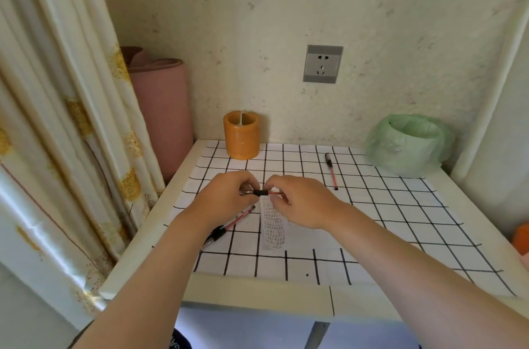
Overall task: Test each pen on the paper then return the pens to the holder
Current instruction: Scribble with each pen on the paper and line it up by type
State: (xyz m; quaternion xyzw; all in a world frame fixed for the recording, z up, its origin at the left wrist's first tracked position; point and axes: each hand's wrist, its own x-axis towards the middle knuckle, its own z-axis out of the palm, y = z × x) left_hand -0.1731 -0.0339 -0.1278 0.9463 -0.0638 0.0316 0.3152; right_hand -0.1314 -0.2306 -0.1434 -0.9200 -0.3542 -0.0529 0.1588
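Note:
Both hands hold one red pen (264,192) level above the table's middle. My left hand (226,197) pinches its tip end, and my right hand (300,201) grips the red barrel. Under the hands lies a narrow strip of paper (273,227) covered in small marks. A second red pen (229,227) lies on the table, partly under my left forearm. A third pen (331,171) lies farther right. The orange pen holder (242,134) stands at the back, against the wall; no pens show above its rim.
The white table has a black-grid cover (386,220). A bin lined with a green bag (409,144) stands at the back right. A curtain (57,134) and a pink roll (163,108) are on the left. An orange thing (522,238) sits at the right edge.

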